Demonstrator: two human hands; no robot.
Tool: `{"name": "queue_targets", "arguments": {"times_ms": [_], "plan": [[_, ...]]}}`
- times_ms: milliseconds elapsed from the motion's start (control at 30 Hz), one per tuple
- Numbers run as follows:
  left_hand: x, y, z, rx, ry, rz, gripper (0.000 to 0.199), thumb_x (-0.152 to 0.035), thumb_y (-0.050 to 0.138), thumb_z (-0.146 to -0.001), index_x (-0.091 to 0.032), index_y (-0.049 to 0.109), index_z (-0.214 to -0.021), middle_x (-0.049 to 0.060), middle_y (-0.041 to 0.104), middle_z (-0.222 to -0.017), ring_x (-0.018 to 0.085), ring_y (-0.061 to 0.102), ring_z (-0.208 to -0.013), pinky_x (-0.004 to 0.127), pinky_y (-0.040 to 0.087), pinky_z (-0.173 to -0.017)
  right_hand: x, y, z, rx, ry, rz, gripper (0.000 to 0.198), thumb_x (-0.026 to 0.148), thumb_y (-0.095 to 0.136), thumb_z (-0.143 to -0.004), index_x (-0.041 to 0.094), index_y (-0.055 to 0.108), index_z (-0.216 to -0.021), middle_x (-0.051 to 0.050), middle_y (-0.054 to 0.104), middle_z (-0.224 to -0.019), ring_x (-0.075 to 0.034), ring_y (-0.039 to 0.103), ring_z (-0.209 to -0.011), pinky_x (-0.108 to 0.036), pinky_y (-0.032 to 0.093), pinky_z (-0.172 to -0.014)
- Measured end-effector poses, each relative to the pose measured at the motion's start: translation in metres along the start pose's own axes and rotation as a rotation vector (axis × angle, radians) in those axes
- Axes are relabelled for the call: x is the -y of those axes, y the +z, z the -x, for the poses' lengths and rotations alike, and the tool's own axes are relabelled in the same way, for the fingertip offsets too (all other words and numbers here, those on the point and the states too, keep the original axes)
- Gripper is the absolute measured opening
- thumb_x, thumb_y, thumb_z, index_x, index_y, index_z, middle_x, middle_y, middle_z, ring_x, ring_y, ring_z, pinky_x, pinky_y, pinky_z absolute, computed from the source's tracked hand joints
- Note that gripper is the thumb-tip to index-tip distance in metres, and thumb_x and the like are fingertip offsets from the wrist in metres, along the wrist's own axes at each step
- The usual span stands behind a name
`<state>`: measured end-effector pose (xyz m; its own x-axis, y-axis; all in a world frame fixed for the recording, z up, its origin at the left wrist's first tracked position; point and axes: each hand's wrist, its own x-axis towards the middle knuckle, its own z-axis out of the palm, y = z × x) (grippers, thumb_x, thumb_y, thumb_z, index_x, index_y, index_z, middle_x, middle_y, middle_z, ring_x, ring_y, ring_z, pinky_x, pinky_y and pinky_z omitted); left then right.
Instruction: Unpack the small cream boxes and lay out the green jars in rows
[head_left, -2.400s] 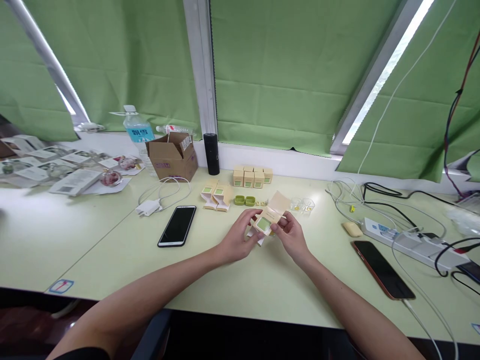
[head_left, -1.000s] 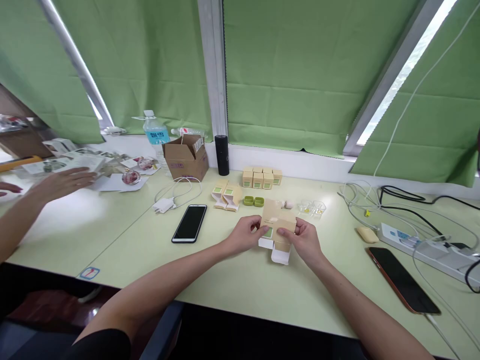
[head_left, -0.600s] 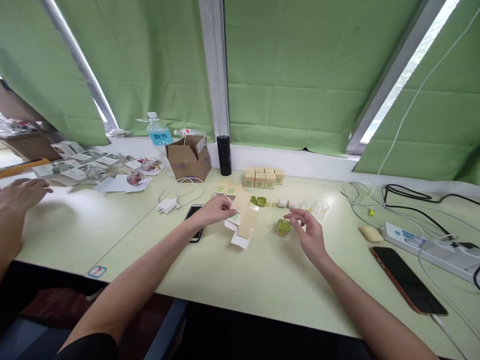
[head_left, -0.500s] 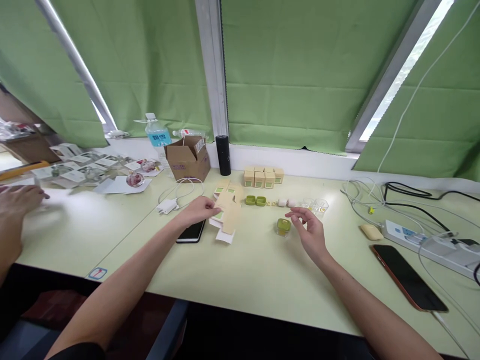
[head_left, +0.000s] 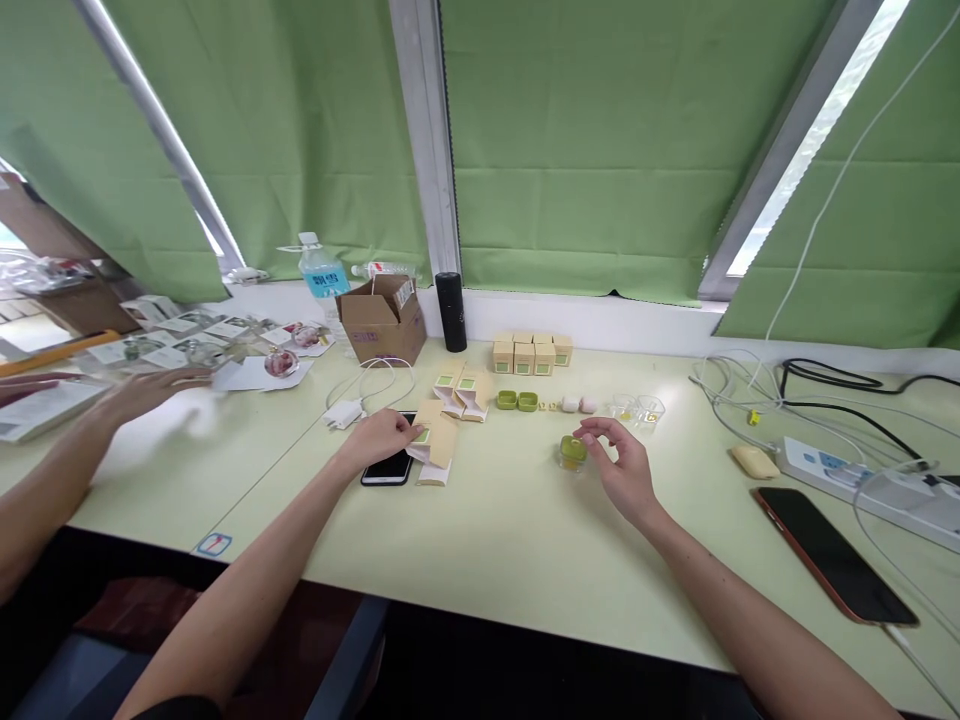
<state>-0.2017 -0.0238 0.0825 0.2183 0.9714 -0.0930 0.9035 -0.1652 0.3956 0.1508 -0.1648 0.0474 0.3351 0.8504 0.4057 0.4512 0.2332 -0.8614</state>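
Note:
My left hand [head_left: 381, 438] is closed on the left edge of a tan, unfolded small carton [head_left: 442, 437] with a green label and white inner flaps. Under that hand lies a phone [head_left: 388, 468], partly covered. More open cartons [head_left: 474, 392] sit just behind. My right hand [head_left: 619, 468] is open, its fingertips beside or on the green lid of a small clear jar [head_left: 572, 452]; whether they touch cannot be told. Beyond it runs a row of green lids [head_left: 517, 401], tiny yellow pieces [head_left: 547, 406], pale pink pieces [head_left: 577, 404] and clear cups [head_left: 648, 410].
Folded tan boxes [head_left: 523, 357] stand at the back beside a black bottle [head_left: 451, 312] and a cardboard box [head_left: 384, 325]. A white charger [head_left: 345, 414] lies left. A phone [head_left: 832, 555] and power strip [head_left: 862, 490] are right. Another person's hand [head_left: 150, 392] reaches in at left.
My left hand has drawn one carton left and toward me, apart from the others. My right hand stays near the jar. The other person's arm has moved to the right.

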Motion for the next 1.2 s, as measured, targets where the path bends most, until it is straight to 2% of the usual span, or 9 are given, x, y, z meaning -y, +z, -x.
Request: {"name": "queue_targets", "arguments": {"times_ms": [133, 233, 367, 500, 600, 700, 800, 1000, 1200], "plan": [[-0.003, -0.012, 0.005, -0.040, -0.026, -0.148, 0.046, -0.056, 0.051, -0.088, -0.023, 0.059, -0.058, 0.009, 0.069, -0.069, 0.027, 0.062, -0.065, 0.033, 0.037, -0.065, -0.001, 0.000, 0.000, 0.003, -0.003, 0.012, 0.025, 0.046, 0.061, -0.090, 0.025, 0.067, -0.103, -0.005, 0.075, -0.098, -0.025, 0.066, -0.099, -0.044, 0.044, -0.096], [-0.013, -0.023, 0.015, -0.178, -0.002, -0.202, 0.043, -0.052, 0.047, -0.091, -0.022, 0.064, -0.065, 0.010, 0.073, -0.072, 0.029, 0.065, -0.070, 0.036, 0.041, -0.071, -0.001, -0.001, -0.002, -0.021, -0.024, 0.022, 0.023, 0.044, 0.059, -0.091, 0.025, 0.066, -0.102, -0.005, 0.075, -0.099, -0.025, 0.065, -0.102, -0.044, 0.044, -0.096], [-0.043, -0.023, 0.033, -0.313, 0.213, -0.099, 0.033, -0.043, 0.045, -0.094, -0.022, 0.064, -0.076, 0.005, 0.069, -0.065, 0.026, 0.063, -0.067, 0.037, 0.044, -0.074, -0.005, -0.003, -0.007, -0.076, -0.035, 0.056, 0.021, 0.041, 0.056, -0.091, 0.025, 0.066, -0.101, -0.006, 0.075, -0.102, -0.025, 0.064, -0.100, -0.043, 0.045, -0.093], [-0.085, 0.007, 0.048, -0.199, 0.568, 0.037, 0.022, -0.034, 0.048, -0.095, -0.022, 0.063, -0.084, 0.003, 0.070, -0.075, 0.023, 0.064, -0.074, 0.040, 0.047, -0.086, -0.016, -0.005, -0.012, -0.066, -0.019, 0.115, 0.023, 0.035, 0.055, -0.086, 0.024, 0.065, -0.105, -0.007, 0.074, -0.103, -0.025, 0.062, -0.095, -0.044, 0.046, -0.090], [-0.112, 0.040, 0.049, -0.061, 0.672, 0.118, 0.019, -0.032, 0.052, -0.094, -0.021, 0.062, -0.106, 0.006, 0.070, -0.087, 0.028, 0.065, -0.094, 0.041, 0.048, -0.086, -0.022, -0.004, -0.013, 0.006, -0.036, 0.156, 0.030, 0.031, 0.056, -0.081, 0.024, 0.061, -0.110, -0.007, 0.072, -0.109, -0.026, 0.062, -0.096, -0.045, 0.046, -0.090], [-0.130, 0.069, 0.040, 0.082, 0.673, 0.230, 0.031, -0.033, 0.055, -0.093, -0.022, 0.054, -0.122, 0.008, 0.068, -0.101, 0.029, 0.061, -0.107, 0.042, 0.050, -0.089, -0.025, -0.001, -0.010, 0.124, -0.062, 0.200, 0.037, 0.033, 0.061, -0.077, 0.025, 0.058, -0.113, -0.007, 0.069, -0.116, -0.026, 0.063, -0.097, -0.044, 0.048, -0.090], [-0.137, 0.091, 0.026, 0.146, 0.611, 0.284, 0.041, -0.036, 0.061, -0.090, -0.022, 0.051, -0.127, 0.010, 0.065, -0.111, 0.031, 0.059, -0.113, 0.046, 0.050, -0.093, -0.026, 0.003, -0.006, 0.203, -0.050, 0.254, 0.037, 0.031, 0.066, -0.075, 0.025, 0.058, -0.110, -0.007, 0.069, -0.112, -0.025, 0.063, -0.094, -0.041, 0.050, -0.084], [-0.132, 0.119, 0.015, 0.056, 0.654, 0.344, 0.052, -0.032, 0.071, -0.084, -0.026, 0.051, -0.131, 0.010, 0.062, -0.122, 0.032, 0.055, -0.119, 0.051, 0.044, -0.102, -0.026, 0.009, -0.001, 0.262, -0.012, 0.199, 0.029, 0.027, 0.067, -0.074, 0.025, 0.059, -0.102, -0.003, 0.069, -0.099, -0.020, 0.061, -0.082, -0.036, 0.052, -0.075], [-0.133, 0.125, 0.017, 0.024, 0.706, 0.291, 0.048, -0.036, 0.075, -0.084, -0.025, 0.054, -0.125, 0.009, 0.064, -0.122, 0.032, 0.055, -0.117, 0.048, 0.043, -0.099, -0.017, 0.012, 0.004, 0.335, -0.033, 0.129, 0.023, 0.029, 0.065, -0.080, 0.025, 0.061, -0.103, -0.002, 0.071, -0.098, -0.018, 0.063, -0.078, -0.034, 0.053, -0.073]]}}
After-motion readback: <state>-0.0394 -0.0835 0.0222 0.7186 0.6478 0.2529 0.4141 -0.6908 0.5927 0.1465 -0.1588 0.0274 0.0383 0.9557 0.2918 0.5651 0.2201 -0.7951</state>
